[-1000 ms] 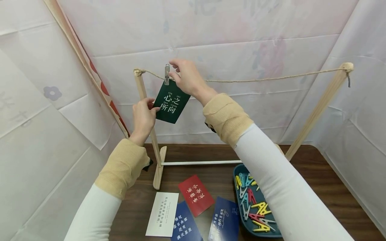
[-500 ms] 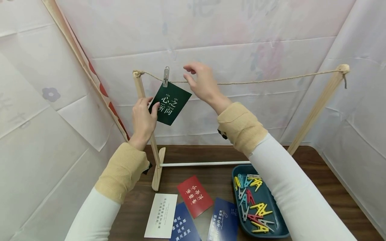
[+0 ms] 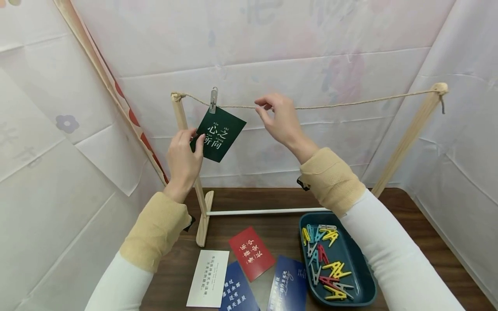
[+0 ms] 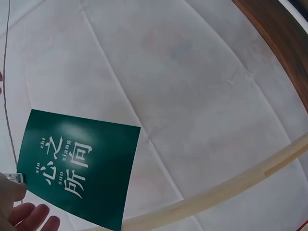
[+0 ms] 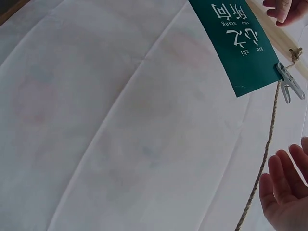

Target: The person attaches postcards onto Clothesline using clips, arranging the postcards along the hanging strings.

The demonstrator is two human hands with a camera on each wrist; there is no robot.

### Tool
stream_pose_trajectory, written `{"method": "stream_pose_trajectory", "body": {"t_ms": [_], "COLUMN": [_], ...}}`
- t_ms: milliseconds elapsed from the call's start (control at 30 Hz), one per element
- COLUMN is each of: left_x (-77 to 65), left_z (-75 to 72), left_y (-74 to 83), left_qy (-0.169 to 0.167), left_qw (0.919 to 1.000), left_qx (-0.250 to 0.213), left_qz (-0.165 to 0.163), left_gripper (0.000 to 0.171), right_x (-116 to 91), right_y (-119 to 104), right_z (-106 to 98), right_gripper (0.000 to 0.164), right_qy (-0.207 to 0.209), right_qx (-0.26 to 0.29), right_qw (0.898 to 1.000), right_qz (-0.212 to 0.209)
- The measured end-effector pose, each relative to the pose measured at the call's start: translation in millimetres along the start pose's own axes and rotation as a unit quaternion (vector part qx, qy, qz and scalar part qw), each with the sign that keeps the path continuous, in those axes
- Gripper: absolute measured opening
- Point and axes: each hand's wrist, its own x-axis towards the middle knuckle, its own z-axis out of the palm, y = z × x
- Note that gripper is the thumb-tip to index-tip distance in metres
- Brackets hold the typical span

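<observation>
A dark green card (image 3: 220, 134) with white characters hangs tilted from the rope (image 3: 350, 105), held at its upper corner by a grey clothespin (image 3: 213, 100). My left hand (image 3: 183, 155) is beside the card's left edge, its thumb overlapping the card in the head view. From the right wrist view, a gap shows between the card (image 5: 238, 53) and the left fingers (image 5: 280, 10). My right hand (image 3: 283, 122) is to the right of the card, in front of the rope, fingers loosely bent and holding nothing.
The rope runs between two wooden posts (image 3: 408, 140) on a stand with a white crossbar (image 3: 264, 211). On the table lie a white card (image 3: 208, 278), a red card (image 3: 251, 253) and two blue cards (image 3: 288, 283). A dark teal tray (image 3: 367, 276) holds several coloured clothespins (image 3: 336, 270).
My right hand has moved right, away from the clothespin. The left fingers have loosened from the card's edge, and the card hangs from the clothespin, shifted slightly.
</observation>
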Motion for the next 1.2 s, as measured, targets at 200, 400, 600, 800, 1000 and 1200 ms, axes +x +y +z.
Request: {"method": "stream_pose_trajectory", "body": {"t_ms": [200,400,600,800,1000,1200], "left_x": [-9.6,-19.6,-29.2,-41.3,-54.9,-71.5], "left_z": [-0.3,0.9,0.2,-0.5,1.0,3.5], "left_y": [1.6,2.0,6.2,10.6,11.6,13.7], "left_qy": [-0.012,-0.022,-0.047,-0.077,-0.097,-0.108], "left_qw": [0.9999,0.9997,0.9989,0.9968,0.9947,0.9930], "left_qx": [0.003,-0.007,-0.001,0.001,-0.007,-0.020], "left_qz": [0.003,-0.003,-0.001,-0.019,-0.032,-0.043], "left_gripper": [0.026,0.026,0.025,0.026,0.025,0.024], "right_x": [-20.3,-40.4,-62.0,-83.9,-105.7,-130.2], "right_y": [8.1,17.6,25.6,30.6,37.8,47.1], "right_z": [-5.9,-13.0,-17.7,-19.9,-20.7,-21.4], "right_gripper": [0.014,0.013,0.013,0.014,0.013,0.014], "right_qy": [0.013,0.018,0.003,-0.019,-0.033,-0.051], "right_qx": [0.002,-0.002,-0.012,-0.018,-0.035,-0.050], "right_qw": [1.000,1.000,1.000,1.000,0.999,0.997], "right_qz": [-0.010,-0.011,-0.008,-0.006,0.003,0.017]}}
